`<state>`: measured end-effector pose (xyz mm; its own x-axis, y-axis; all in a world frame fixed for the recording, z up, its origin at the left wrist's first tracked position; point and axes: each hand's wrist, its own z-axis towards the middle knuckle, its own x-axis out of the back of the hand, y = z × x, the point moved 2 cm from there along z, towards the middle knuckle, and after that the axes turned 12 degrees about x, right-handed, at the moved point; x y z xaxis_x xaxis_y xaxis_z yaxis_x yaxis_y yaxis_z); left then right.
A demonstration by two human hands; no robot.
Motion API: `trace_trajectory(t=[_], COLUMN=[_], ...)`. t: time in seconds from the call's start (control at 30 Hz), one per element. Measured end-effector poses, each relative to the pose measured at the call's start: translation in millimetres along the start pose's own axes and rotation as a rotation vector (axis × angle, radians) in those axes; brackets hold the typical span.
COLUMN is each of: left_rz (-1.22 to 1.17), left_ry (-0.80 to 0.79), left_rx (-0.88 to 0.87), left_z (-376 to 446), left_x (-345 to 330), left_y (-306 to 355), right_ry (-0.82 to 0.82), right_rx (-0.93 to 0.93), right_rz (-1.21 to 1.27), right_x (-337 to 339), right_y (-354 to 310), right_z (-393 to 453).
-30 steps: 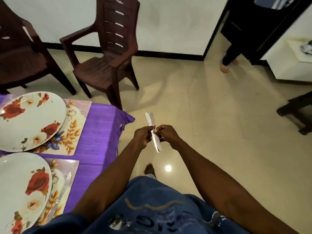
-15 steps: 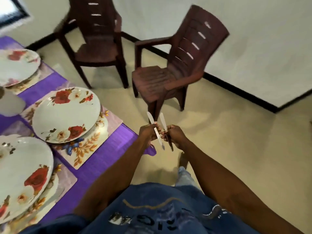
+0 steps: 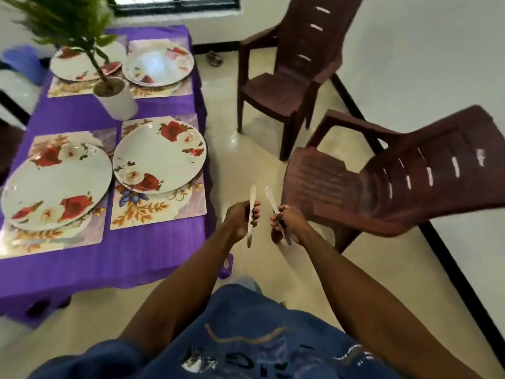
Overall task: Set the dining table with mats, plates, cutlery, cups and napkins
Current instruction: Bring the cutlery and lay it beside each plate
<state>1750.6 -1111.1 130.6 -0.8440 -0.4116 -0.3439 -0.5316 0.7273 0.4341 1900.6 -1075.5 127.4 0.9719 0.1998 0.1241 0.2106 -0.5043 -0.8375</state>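
Low centre of frame: left hand (image 3: 240, 221) grips one slim silver table knife (image 3: 251, 214), right hand (image 3: 287, 224) grips a second silver knife (image 3: 276, 212), held apart, likely one per setting. Purple-clothed table (image 3: 109, 258), at left, carries four floral white plates (image 3: 159, 157) on floral mats (image 3: 153, 212); no cutlery visible there.

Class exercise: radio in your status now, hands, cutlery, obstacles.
Left hand grips one knife; right hand grips another knife. Both off the table. Chair close on right.

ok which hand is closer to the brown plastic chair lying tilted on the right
Right. The right hand, gripping a knife, is just beside the brown plastic chair's seat; the left hand is farther, toward the table.
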Motion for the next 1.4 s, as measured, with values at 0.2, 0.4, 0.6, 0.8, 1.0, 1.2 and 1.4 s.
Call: trace_trajectory(t=[0.2,0.4,0.6,0.8,1.0,1.2,1.4], left_rz=[-0.232,-0.499,-0.627,-0.73,-0.888,-1.029,-1.242], left_ry=[0.147,0.234,0.342,0.505,0.585,0.723,0.856], left_rx=[-0.175,-0.319,-0.326,-0.345,-0.344,-0.4,-0.441], left_z=[23.3,64.4,76.6,83.0,81.1,86.9,106.6], left_x=[9.3,36.0,70.5,120.7,153.0,168.9,146.9], left_y=[43.6,119.4,203.6,240.2,251.3,277.3,299.9], right_ry=[-0.135,-0.241,-0.307,-0.435,-0.595,-0.796,-1.065], right_rx=[0.031,0.09,0.13,0.275,0.436,0.631,0.464], right_rz=[-0.072,-0.147,-0.234,-0.399,-0.614,-0.851,-0.979], right_x=[-25.9,-67.6,-138.6,-215.9,-292.2,-360.8,-392.6], right_y=[-36.2,-89.5,-159.3,-209.2,-234.5,-260.5,-283.3], right_z=[62.5,138.1,209.9,249.7,285.1,324.0,359.9])
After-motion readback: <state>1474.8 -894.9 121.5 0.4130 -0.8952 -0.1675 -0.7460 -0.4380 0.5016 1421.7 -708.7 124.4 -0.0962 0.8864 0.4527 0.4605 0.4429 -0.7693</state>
